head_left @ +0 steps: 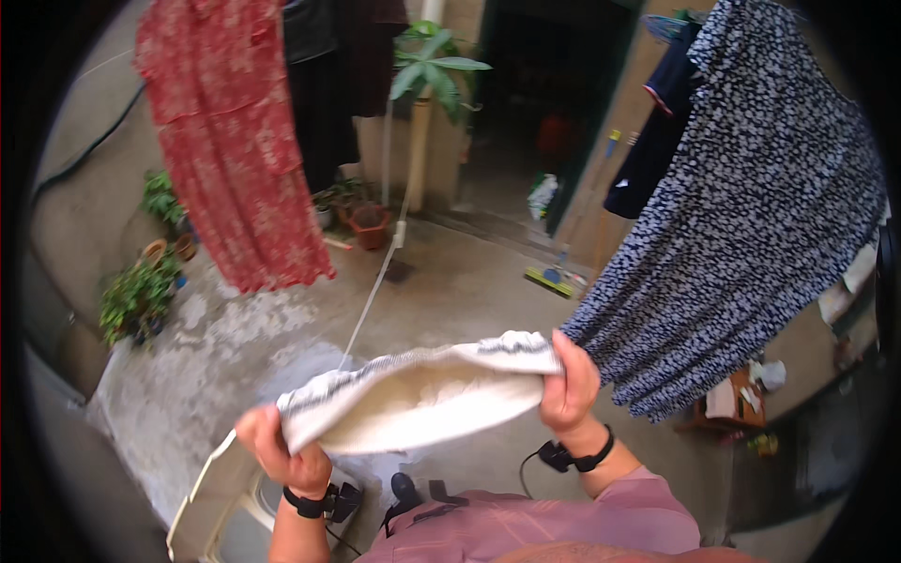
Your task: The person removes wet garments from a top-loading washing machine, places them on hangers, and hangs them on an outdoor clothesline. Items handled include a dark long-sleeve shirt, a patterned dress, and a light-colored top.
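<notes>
A white knitted garment [436, 415] with a dark stripe along its ribbed edge is stretched between my two hands, its opening spread toward me. My left hand [285, 450] grips its left end, and my right hand [571, 387] grips the right end. Which part of the garment this is, I cannot tell. Both wrists wear black straps with small devices. Beneath my left forearm stands a pale washing machine with its lid [204, 492] raised, partly hidden by the arm.
A red patterned cloth [232, 155] hangs at left. On the right hang a dark floral garment [746, 211] and a navy shirt [647, 155]. Potted plants [141, 295] line the left wall. A yellow-green broom head [547, 283] rests on the concrete floor near a dark doorway [542, 91].
</notes>
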### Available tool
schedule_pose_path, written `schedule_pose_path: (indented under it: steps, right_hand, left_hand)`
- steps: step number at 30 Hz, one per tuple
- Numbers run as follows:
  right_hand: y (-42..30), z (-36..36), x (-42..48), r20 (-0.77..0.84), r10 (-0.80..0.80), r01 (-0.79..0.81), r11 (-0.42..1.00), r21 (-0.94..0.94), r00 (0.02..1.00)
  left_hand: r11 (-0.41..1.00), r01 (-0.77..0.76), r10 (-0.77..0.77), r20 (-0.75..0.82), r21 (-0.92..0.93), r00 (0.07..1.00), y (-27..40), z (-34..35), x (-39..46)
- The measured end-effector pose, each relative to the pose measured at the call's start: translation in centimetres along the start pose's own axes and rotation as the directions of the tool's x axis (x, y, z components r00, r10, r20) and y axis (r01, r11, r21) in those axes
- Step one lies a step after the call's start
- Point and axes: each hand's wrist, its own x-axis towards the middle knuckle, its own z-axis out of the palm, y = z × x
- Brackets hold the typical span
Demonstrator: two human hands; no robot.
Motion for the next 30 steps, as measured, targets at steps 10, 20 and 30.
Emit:
schedule_pose_path:
  steps: [10, 20, 30]
  right_hand:
    - [6.1, 4.9, -15.8, 0.690, 0.678, -0.490, 0.705, -0.513, 0.254]
    - [16.8, 12.9, -11.9, 0.428, 0.821, -0.875, 0.468, -0.124, 0.378]
    - [30.7, 21.4, -8.9, 0.357, 0.900, -0.906, 0.347, -0.243, 0.249]
  left_hand:
    - [0.829, 0.335, -0.559, 0.701, 0.448, 0.443, -15.7, -0.5, -15.9]
    - [0.039, 0.997, -0.891, 0.453, 0.060, 0.007, -19.0, 15.5, -11.0]
    - [-0.047, 0.986, -0.794, 0.593, 0.159, -0.133, -21.1, 28.4, -9.3]
